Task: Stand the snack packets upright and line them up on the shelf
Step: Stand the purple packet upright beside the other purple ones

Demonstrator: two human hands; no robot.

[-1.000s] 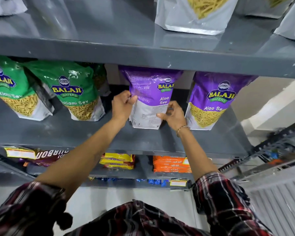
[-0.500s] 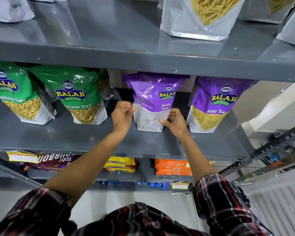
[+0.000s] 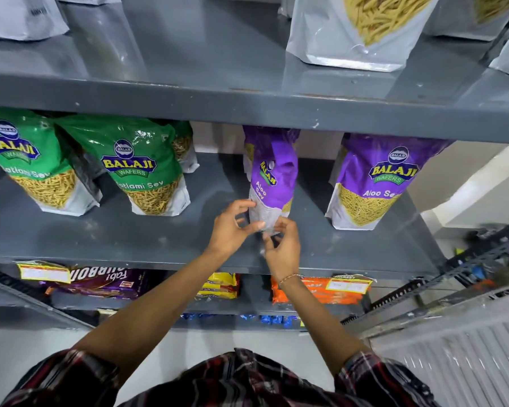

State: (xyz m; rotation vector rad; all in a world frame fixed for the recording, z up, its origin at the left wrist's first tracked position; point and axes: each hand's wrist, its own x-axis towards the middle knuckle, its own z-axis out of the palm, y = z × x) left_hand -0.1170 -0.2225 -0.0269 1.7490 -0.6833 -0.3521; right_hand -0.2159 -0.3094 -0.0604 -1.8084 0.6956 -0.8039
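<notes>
A purple Aloo Sev packet (image 3: pixel 272 174) stands on the grey middle shelf (image 3: pixel 159 239), turned edge-on so its face points left. My left hand (image 3: pixel 232 227) pinches its lower left corner. My right hand (image 3: pixel 282 248) grips its bottom edge from the front. To the right a second purple Aloo Sev packet (image 3: pixel 373 183) stands upright, facing out. Two green Ratlami Sev packets (image 3: pixel 147 171) (image 3: pixel 33 163) stand upright on the left, with a third green packet (image 3: pixel 184 145) behind them.
The upper shelf (image 3: pixel 247 104) overhangs the packets' tops and carries white snack packets (image 3: pixel 362 27). Below, flat packets lie on a lower shelf: purple (image 3: pixel 100 282), yellow (image 3: pixel 221 286), orange (image 3: pixel 318 292). A metal rack (image 3: pixel 467 277) stands at the right.
The held purple packet has been twisted from facing out to edge-on. Both hands slid down from its sides to its bottom edge and came closer together.
</notes>
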